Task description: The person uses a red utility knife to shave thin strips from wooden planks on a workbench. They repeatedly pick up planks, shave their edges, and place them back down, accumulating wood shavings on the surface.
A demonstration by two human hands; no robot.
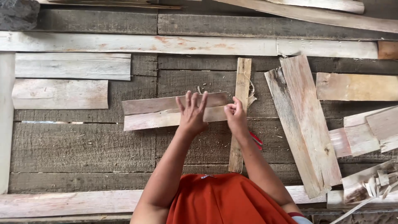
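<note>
Here, two short wooden slats (166, 111) are lying side by side, crosswise on the plank floor (83, 147), their right ends meeting an upright narrow slat (240, 112) that is running away from the person. The left hand (192, 113) is pressing flat on the two slats, its fingers (195, 99) spread wide and holding nothing. The right hand (235, 114) is resting where the slats meet the upright one, its fingers curled tight into a pinch; what it is gripping is too small to tell. A red object (256, 140) is peeking out just beside the right forearm. To the right, two longer weathered boards (304, 124) are leaning together at a slant. Near the bottom right corner, a heap of small offcuts (375, 182) is sitting on a board.
</note>
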